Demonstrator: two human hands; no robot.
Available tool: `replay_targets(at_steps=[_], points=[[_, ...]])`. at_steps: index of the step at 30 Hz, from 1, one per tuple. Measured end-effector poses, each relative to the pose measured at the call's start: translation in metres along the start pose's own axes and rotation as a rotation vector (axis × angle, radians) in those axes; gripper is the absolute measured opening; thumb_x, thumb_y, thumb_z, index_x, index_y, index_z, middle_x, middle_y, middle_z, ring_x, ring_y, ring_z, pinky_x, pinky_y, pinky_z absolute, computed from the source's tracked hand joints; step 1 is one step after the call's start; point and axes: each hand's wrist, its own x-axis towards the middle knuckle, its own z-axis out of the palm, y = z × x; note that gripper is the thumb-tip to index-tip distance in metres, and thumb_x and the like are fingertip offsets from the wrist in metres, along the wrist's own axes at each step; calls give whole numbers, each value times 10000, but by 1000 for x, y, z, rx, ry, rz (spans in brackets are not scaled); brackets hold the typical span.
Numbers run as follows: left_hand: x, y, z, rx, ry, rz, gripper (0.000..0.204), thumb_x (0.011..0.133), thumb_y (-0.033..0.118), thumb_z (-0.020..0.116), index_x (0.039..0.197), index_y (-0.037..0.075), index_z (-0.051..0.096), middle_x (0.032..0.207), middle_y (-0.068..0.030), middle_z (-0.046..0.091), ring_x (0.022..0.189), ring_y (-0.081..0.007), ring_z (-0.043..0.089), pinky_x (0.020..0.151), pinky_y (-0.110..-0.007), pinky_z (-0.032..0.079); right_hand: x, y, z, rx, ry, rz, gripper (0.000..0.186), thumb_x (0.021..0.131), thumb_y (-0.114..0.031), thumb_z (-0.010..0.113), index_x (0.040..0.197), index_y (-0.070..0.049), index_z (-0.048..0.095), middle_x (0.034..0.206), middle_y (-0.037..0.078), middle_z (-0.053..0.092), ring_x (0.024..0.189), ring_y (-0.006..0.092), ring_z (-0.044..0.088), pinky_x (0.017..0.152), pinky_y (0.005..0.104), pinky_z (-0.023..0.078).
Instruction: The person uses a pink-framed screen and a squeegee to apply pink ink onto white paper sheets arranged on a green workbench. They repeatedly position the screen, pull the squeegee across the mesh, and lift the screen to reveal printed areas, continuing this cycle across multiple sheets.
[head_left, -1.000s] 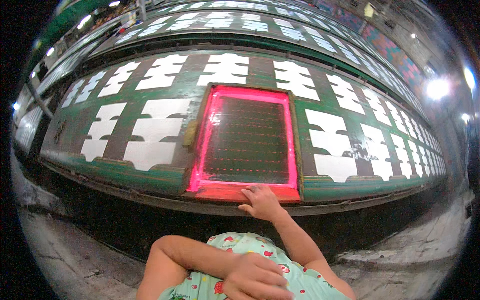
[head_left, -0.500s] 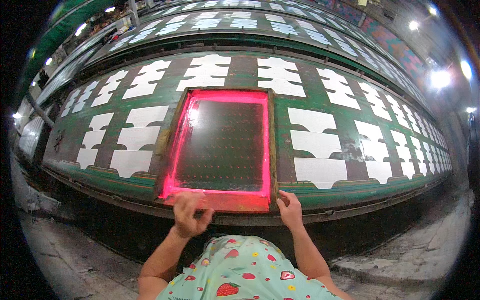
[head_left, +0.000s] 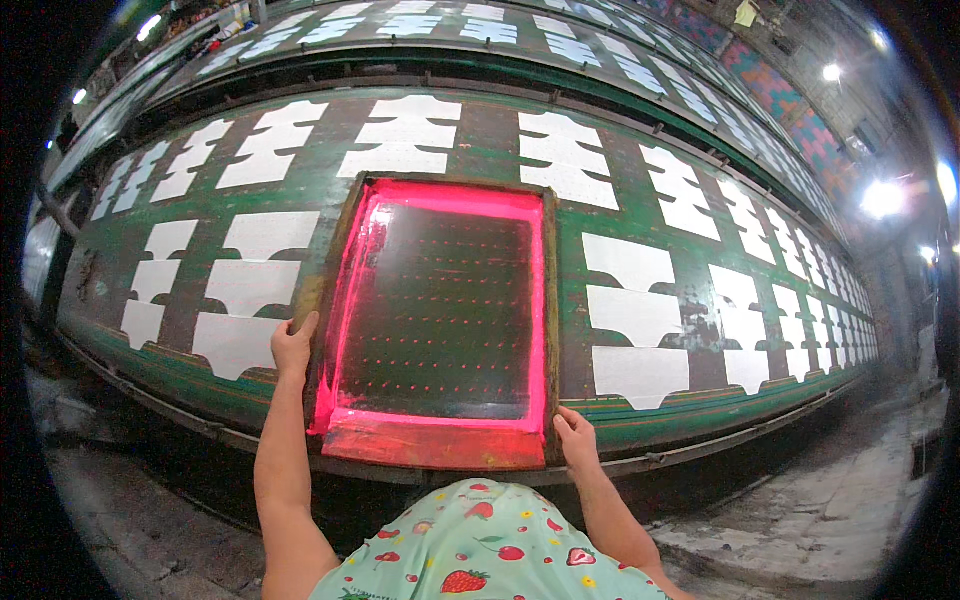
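Observation:
A screen printing frame (head_left: 440, 300) with a dark mesh, rows of small pink marks and bright pink ink round its inner border lies over the long green table in front of me. My left hand (head_left: 292, 347) is closed on its left side rail, thumb on top. Lower down, by the near right corner, my right hand (head_left: 577, 438) grips the right rail with thumb and fingers together. White cut fabric pieces (head_left: 640, 315) are laid out in columns on both sides of the frame. What lies beneath the frame is hidden.
The green printing table (head_left: 560, 370) curves away left and right, with a rail along its near edge. Behind it stand more long tables (head_left: 480, 55) bearing white pieces. A grey floor (head_left: 800, 510) runs along this side; bright lamps hang at the right.
My left hand has moved from the frame's near edge up to its left rail and closed there. The frame appears nearer to me. My right hand stays at the right rail.

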Motion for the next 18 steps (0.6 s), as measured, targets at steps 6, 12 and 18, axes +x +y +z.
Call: replay_targets(at_steps=[6,12,18], points=[[7,10,18,11,-29,25,507,883,375,927,1139,-41,791,1049,-156,808,955,-277,745,868,-428,553,1,-7,12,40,93,91,370,1097,-162,676,1390,61,713,1230,92,780,1088,153,693,980,321,541],[3,20,12,-242,-131,-72,346,919,193,899,1162,-21,776,1043,-62,774,924,-191,705,844,-381,551,-17,-33,10,79,84,-17,348,1106,-130,653,1385,67,720,1203,64,760,1106,149,677,1017,312,527],[-13,53,16,-318,-204,-106,399,938,154,875,1262,-26,728,1138,-79,770,964,-214,711,882,-391,561,-8,-42,-26,-93,151,-212,394,1066,-223,713,1386,6,733,1095,139,734,994,225,688,904,378,543]])
